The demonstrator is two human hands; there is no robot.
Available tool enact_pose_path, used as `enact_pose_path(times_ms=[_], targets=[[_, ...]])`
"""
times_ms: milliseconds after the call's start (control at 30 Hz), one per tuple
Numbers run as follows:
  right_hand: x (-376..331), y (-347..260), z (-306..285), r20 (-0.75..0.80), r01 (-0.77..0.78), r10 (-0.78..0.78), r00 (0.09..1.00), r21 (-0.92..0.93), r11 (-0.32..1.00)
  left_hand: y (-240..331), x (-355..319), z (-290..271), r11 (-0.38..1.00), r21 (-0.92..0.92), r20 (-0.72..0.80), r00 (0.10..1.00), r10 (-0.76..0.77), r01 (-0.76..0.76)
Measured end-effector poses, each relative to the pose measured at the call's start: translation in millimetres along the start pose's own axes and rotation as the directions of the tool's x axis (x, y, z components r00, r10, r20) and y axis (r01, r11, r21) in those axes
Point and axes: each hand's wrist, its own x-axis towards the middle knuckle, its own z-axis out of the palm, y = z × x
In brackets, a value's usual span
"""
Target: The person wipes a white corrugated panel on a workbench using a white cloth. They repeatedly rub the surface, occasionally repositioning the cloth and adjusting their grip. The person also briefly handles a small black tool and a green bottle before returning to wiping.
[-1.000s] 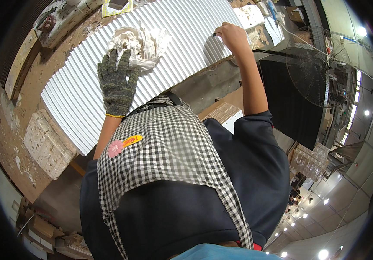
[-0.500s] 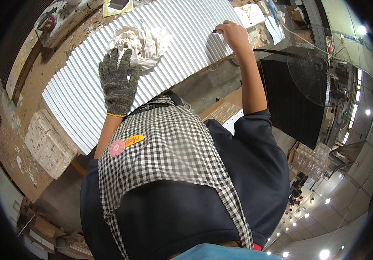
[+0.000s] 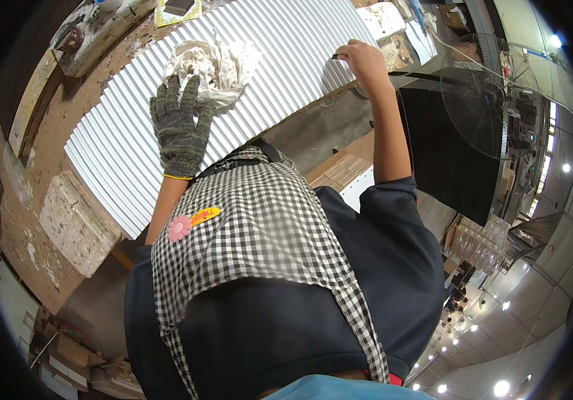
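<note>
My left hand (image 3: 180,127), in a dark grey-green knitted glove, lies flat with its fingers stretched out on a row of white strips (image 3: 286,47) set side by side. Its fingertips touch a crumpled white cloth (image 3: 236,63) on top of the strips. My bare right hand (image 3: 361,59) is closed in a pinch over the right part of the row, close to its near edge. Between thumb and fingers a small dark piece (image 3: 335,57) sticks out; most of it is hidden, so its kind cannot be told.
A paint-spattered workbench (image 3: 26,227) carries the strips. On it lie a stained block (image 3: 76,223) at left and a yellow-edged card (image 3: 178,11) at the far side. Toward the right are a large black panel (image 3: 446,147) and a caged fan (image 3: 476,97).
My right hand has shifted slightly nearer and to the right along the strips, still pinching the dark piece. The left hand and the cloth have hardly moved.
</note>
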Motion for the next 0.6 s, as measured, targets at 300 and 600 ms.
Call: enact_pose_path(times_ms=[300,600], targets=[[-12,10,0,-0.045,-0.016,0.018,0.999,0.038,0.999,1,0,-1,1.000,-0.003,0.017,1.000,-0.001,0.001],[-6,4,13,-0.026,0.025,-0.026,0.999,-0.050,0.998,1,2,-3,1.000,-0.021,0.020,1.000,-0.003,0.003]])
